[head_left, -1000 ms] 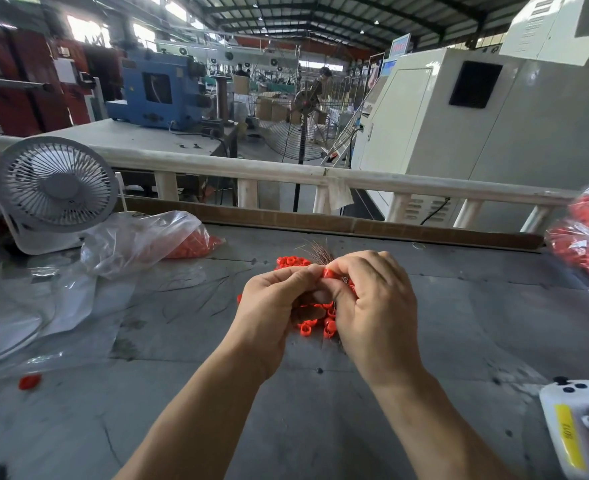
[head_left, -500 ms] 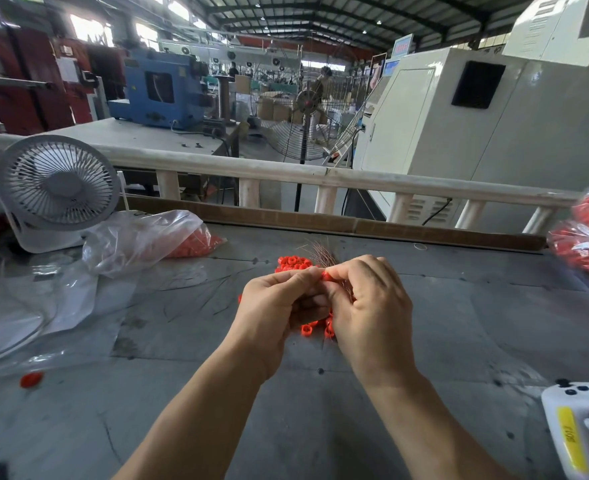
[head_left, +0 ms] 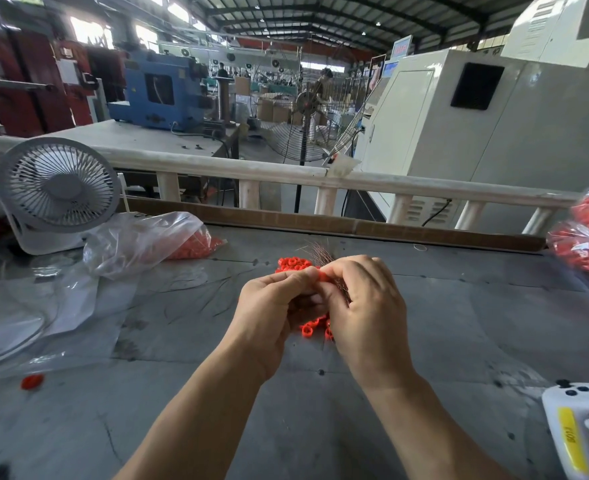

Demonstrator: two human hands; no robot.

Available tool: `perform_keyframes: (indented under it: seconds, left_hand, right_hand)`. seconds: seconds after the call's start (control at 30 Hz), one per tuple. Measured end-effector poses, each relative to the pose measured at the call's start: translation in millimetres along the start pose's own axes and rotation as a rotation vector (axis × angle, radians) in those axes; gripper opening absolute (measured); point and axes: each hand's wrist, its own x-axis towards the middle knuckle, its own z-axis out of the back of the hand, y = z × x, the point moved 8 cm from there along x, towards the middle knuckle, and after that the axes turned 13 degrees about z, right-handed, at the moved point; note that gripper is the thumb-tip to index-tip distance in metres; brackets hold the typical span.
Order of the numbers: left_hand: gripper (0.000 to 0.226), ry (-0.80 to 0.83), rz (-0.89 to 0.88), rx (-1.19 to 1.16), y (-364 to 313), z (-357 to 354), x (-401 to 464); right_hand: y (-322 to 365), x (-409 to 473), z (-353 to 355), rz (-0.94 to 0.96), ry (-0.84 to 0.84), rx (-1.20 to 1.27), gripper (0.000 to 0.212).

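at the frame's centre the left hand and right hand, fingers curled, pinch one orange ring between them, just above a heap of rings on the table.

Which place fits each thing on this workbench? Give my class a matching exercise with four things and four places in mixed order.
Things:
1 desk fan
2 stray red ring
3 white device with yellow label
4 pinched ring

Places:
A near right edge of the table
B far left of the table
C between left hand and right hand
D near left of the table

Pairs: 1-B, 2-D, 3-A, 4-C
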Motion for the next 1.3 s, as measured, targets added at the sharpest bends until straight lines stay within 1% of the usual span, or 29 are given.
perform_keyframes:
  seconds: [0.07, 0.17, 0.3, 0.4, 0.5, 0.67, 0.83, 0.93, 1.03, 1.1, 1.17, 1.3]
  left_hand:
    - [0.019, -0.007, 0.014, -0.007, 0, 1, 0]
    - [0.024, -0.014, -0.001, 0.038, 0, -1, 1]
    - [0.019, 0.014, -0.025, 0.097, -2, -3, 0]
    - [0.014, 0.017, -0.031, 0.088, -2, -1, 0]
    - [0.013, 0.026, -0.044, 0.083, -3, -1, 1]
    - [0.013, 0.02, -0.067, 0.093, -3, 2, 2]
    - [0.016, 0.017, -0.088, 0.17, 0, 1, 4]
    - [0.014, 0.009, -0.118, 0.194, 0, 0, 3]
    - [0.011, -0.041, -0.159, 0.221, -1, 3, 2]
    - [0.011, -0.061, -0.178, 0.254, -2, 4, 2]
    - [0.011, -0.059, -0.182, 0.289, -2, 2, 2]
    - [0.016, -0.091, -0.197, 0.344, -3, 3, 2]
  right_hand:
    - [1, 0, -1, 0.023, 0.015, -0.025, 0.008]
    - [0, 0, -1, 0.036, 0.013, -0.043, 0.017]
    - [-3, 2, 0, 0.041, 0.03, -0.05, 0.012]
    - [0, 5, 2, 0.056, 0.053, -0.086, 0.007]
    - [0, 5, 4, 0.026, 0.053, -0.08, 0.006]
    - [-1, 1, -3, -0.018, 0.104, 0.023, 0.013]
    - [-12, 0, -4, -0.102, 0.08, 0.135, 0.007]
    - [-20, -4, -5, -0.195, 0.07, 0.215, 0.014]
    - [-27, -9, -9, -0.302, 0.069, 0.312, 0.022]
    - [-31, -9, -9, -0.338, 0.058, 0.325, 0.023]
    - [-32, -8, -9, -0.327, 0.07, 0.317, 0.025]
    - [-26, -10, -18, -0.277, 0.167, 0.378, 0.023]
